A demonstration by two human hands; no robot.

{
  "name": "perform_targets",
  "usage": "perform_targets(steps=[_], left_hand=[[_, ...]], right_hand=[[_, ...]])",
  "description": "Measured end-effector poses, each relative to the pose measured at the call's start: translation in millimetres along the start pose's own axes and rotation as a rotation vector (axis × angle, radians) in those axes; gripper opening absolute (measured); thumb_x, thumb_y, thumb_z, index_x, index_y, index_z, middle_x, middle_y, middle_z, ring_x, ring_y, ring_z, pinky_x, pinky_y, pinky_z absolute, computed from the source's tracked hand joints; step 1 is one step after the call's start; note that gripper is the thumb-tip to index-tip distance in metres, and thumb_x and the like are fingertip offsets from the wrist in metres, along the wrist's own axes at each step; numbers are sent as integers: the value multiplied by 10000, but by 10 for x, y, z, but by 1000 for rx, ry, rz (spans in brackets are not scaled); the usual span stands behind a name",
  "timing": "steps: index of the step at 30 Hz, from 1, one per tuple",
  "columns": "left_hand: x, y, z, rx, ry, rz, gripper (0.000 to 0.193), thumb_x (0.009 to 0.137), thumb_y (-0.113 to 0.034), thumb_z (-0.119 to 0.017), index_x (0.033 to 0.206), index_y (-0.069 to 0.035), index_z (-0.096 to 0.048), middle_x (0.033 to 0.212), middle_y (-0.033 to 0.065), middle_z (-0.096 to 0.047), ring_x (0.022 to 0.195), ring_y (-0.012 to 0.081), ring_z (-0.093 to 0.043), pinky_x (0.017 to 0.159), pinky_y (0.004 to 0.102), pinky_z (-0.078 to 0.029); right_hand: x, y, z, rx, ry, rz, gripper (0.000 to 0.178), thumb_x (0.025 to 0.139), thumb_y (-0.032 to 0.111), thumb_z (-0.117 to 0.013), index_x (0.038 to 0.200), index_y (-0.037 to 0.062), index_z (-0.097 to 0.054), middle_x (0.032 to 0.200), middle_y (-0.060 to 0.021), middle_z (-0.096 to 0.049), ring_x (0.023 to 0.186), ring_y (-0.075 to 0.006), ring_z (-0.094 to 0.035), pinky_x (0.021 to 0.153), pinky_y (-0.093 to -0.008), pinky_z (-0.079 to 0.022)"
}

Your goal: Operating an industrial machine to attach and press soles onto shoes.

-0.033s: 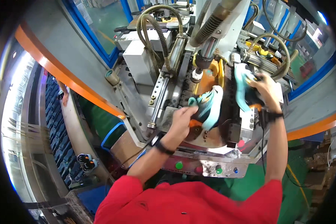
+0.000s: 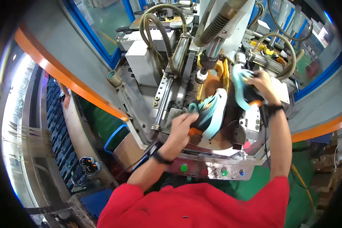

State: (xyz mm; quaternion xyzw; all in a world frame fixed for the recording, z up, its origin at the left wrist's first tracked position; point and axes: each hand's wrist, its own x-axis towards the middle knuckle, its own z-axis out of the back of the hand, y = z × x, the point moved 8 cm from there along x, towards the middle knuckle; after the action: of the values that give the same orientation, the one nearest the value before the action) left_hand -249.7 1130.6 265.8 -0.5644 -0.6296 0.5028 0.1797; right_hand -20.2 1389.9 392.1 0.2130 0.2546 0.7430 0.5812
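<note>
A gap parts the near shoe (image 2: 216,116), at 3 o'clock from the view's centre, from the far shoe (image 2: 238,89), near 2 o'clock; the orange tray (image 2: 213,86) lies open at the near shoe's 12 o'clock. The left hand (image 2: 181,129) pinches the near shoe's edge; the right hand (image 2: 263,84), blurred, grasps the far shoe. Both are black, teal and orange. The near shoe's long axis slants from 7 to 1 o'clock.
</note>
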Motion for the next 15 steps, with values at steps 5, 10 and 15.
perform_targets(steps=[5,10,15], left_hand=[[-1243,-399,894,50,-210,-9,279,881,-150,-628,1092,32,-622,930,33,-635,788,106,-593,748,243,-473],[-2234,-604,1633,-8,-536,-279,318,890,-117,-614,1134,83,-579,1008,81,-660,886,138,-638,835,274,-506],[-2906,-394,2015,-85,-795,-409,143,918,-133,-606,981,-4,-609,923,48,-662,813,133,-649,737,274,-533]], right_hand=[[549,336,-1467,-247,189,-69,469,681,267,-749,1036,-23,-646,1042,-234,-680,986,-348,-673,841,-395,-536],[687,29,-2322,-358,-93,58,383,742,162,-648,1057,-42,-573,988,-264,-679,950,-383,-673,842,-437,-534],[598,134,-2326,-333,-109,-18,526,768,239,-706,1131,1,-409,925,-240,-672,860,-397,-680,770,-446,-554]])
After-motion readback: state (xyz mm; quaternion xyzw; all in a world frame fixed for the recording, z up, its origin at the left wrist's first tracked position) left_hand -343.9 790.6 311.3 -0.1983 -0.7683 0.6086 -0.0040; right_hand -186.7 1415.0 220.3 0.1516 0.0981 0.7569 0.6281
